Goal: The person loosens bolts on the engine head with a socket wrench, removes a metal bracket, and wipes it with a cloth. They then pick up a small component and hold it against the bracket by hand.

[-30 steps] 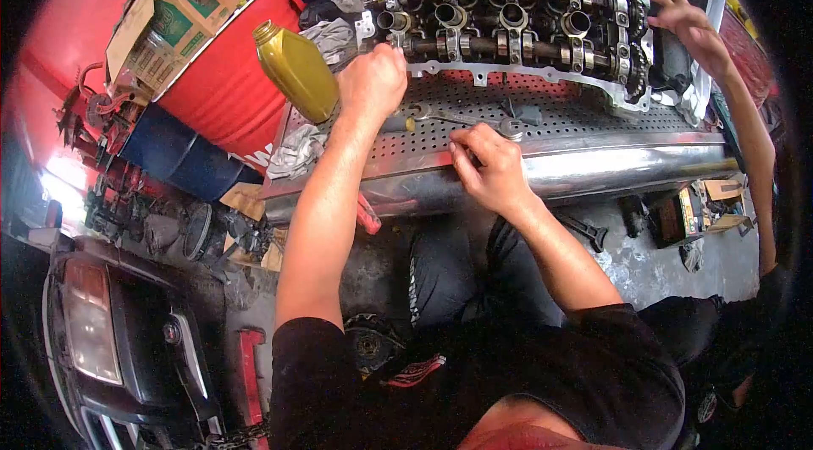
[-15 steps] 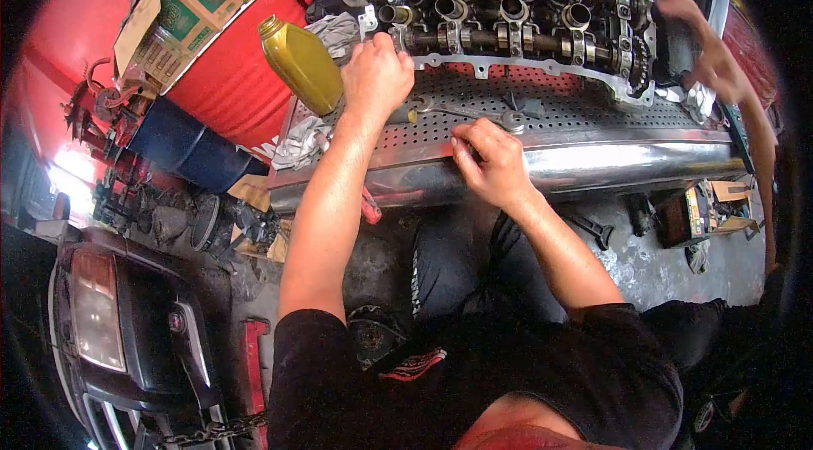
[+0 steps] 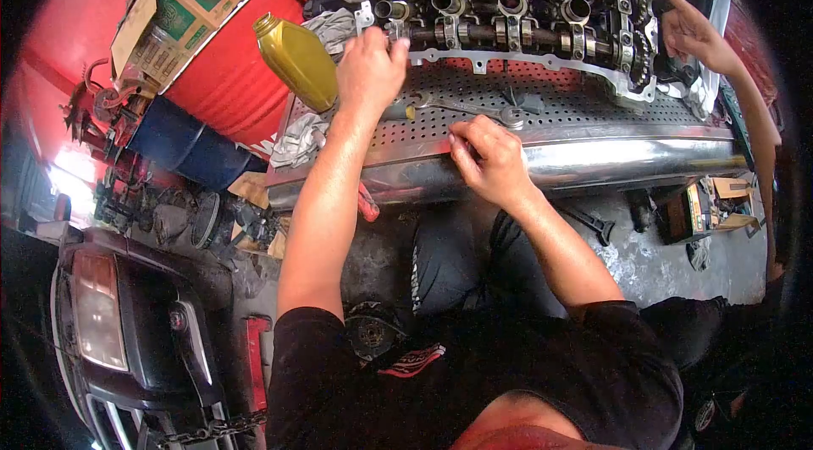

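Note:
A metal cylinder head (image 3: 474, 56) with two camshafts and several round tubes lies on a perforated metal bench top (image 3: 406, 137). At its near left corner is my left hand (image 3: 369, 73), back up, with bent fingers and the thumb standing apart; its fingertips are partly hidden. My right hand (image 3: 493, 160) rests at the bench's front edge, fingers curled in loosely, nothing visible in them. Just beyond it lies a wrench (image 3: 470, 111). A gold oil bottle (image 3: 296, 62) stands left of my left hand. Another person's hand (image 3: 696, 37) points a finger at the head's right end.
Grey rags (image 3: 301, 141) lie at the bench's left end, and a pale cloth (image 3: 701, 96) at its right. A red drum (image 3: 241, 69) bearing a cardboard box (image 3: 182, 14) stands left. Below are a blue drum (image 3: 190, 141) and a dark car's front (image 3: 140, 314).
My left hand has shifted slightly left, its thumb now apart from the fingers. The other person's hand has moved up with a finger extended to the cylinder head. My right hand stays put.

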`<act>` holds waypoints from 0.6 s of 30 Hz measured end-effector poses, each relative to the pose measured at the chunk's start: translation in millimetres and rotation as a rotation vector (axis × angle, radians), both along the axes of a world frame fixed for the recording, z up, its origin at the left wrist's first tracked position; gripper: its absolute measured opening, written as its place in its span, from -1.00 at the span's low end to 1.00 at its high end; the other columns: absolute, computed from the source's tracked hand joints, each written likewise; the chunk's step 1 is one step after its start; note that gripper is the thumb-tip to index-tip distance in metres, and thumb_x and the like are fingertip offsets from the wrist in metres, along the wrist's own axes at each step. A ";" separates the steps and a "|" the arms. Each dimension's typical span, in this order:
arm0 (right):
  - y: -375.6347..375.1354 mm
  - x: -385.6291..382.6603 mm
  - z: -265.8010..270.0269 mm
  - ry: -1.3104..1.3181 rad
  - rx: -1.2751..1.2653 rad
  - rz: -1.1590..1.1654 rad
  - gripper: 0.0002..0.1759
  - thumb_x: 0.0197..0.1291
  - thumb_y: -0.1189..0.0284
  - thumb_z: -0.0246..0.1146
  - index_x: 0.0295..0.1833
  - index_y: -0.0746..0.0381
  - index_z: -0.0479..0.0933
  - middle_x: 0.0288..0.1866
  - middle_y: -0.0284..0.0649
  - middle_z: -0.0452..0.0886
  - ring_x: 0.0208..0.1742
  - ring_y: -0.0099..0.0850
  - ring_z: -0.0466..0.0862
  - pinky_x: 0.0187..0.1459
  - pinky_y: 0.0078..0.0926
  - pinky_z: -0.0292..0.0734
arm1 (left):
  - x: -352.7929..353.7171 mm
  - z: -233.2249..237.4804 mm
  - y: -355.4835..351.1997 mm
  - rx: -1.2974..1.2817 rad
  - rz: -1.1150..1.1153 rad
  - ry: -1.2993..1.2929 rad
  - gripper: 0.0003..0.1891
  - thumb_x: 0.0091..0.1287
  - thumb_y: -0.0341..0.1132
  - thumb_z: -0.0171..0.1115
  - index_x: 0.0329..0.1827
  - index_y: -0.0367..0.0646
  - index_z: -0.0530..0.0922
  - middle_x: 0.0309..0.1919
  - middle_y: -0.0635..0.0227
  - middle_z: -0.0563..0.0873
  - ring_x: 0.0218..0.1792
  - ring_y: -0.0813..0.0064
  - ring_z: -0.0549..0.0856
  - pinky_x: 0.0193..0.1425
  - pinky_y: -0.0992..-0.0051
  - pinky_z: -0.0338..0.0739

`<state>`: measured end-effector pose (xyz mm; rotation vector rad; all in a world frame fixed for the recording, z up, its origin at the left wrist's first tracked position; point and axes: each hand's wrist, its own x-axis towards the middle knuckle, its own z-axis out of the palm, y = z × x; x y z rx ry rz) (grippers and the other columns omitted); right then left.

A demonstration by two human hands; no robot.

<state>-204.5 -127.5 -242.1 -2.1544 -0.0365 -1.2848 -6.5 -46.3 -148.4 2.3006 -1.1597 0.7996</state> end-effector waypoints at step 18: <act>0.1 -1.1 -1.0 -0.019 -0.010 0.014 -0.86 0.12 0.52 0.33 -0.18 0.21 0.59 -0.38 -0.19 0.58 -0.35 -0.17 0.67 -0.27 -0.27 0.60 | -1.7 -8.8 -1.7 -0.214 -0.092 0.111 -0.74 0.36 -0.34 0.23 0.00 -0.24 0.41 -0.58 0.25 0.59 -0.47 0.09 0.65 -0.31 0.11 0.54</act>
